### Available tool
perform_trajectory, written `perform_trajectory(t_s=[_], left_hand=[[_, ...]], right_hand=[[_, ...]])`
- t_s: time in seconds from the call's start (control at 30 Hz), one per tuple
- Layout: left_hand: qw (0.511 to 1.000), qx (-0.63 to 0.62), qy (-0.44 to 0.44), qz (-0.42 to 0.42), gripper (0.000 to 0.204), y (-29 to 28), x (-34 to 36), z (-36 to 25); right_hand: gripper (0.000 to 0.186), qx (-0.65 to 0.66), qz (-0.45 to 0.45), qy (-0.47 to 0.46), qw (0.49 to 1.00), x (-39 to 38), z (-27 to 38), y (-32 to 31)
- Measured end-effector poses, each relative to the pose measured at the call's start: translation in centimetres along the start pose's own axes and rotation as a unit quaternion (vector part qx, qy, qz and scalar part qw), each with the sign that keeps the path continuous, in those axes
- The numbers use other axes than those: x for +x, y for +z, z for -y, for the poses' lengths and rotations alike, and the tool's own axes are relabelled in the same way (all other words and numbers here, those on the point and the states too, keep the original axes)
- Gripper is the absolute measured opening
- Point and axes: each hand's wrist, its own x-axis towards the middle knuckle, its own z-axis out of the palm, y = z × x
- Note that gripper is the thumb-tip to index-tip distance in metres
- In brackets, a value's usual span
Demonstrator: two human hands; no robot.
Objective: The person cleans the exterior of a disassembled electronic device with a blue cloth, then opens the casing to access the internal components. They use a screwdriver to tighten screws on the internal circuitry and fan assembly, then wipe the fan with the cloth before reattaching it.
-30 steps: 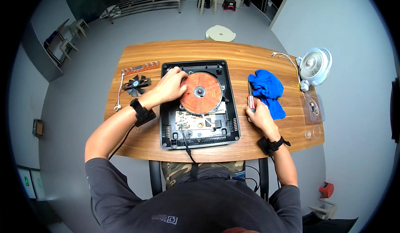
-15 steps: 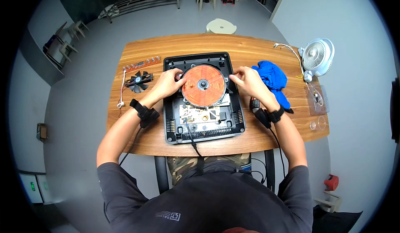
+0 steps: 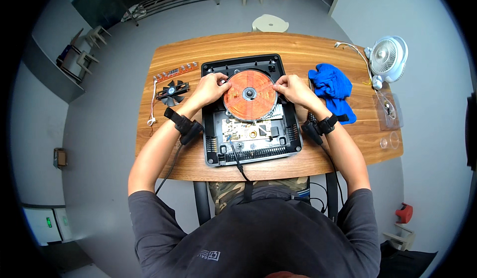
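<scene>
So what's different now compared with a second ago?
Your right hand let go of the screwdriver and moved left to the right edge of the orange coil; whether it grips the coil isn't clear. The screwdriver lies mostly hidden beneath your right forearm. Your left hand stayed at the coil's left edge, and the black fan and blue cloth stayed put.

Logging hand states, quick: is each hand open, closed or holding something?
Left hand: at the left edge of the copper coil; grip partly hidden, cannot tell.
Right hand: closed, pinching the copper coil's right edge.
</scene>
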Motion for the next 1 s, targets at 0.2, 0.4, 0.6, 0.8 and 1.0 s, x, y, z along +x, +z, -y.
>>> perform_trajectory(t_s=[0.2, 0.4, 0.6, 0.8, 1.0], left_hand=[[0.998, 0.025, 0.025, -0.054, 0.041, 0.2, -0.8, -0.4], [0.999, -0.026, 0.006, -0.033, 0.037, -0.3, -1.0, -0.3], [0.998, 0.012, 0.008, -0.065, 0.039, -0.7, -2.1, -1.1], [0.997, 0.045, 0.024, -0.056, 0.043, -1.3, -3.4, -1.9], [1.000, -0.003, 0.011, -0.025, 0.045, -0.8, -4.3, -2.2]], right_hand=[[0.020, 0.156, -0.006, 0.026, 0.987, 0.2, -0.7, 0.4], [0.018, 0.261, 0.047, 0.066, 0.962, -0.5, 0.8, -0.7], [0.013, 0.290, 0.074, 0.067, 0.952, -0.8, 0.8, -1.0], [0.011, 0.324, 0.087, 0.074, 0.939, -1.3, 0.5, -1.4], [0.012, 0.350, 0.082, 0.074, 0.930, -1.8, 1.5, -1.6]])
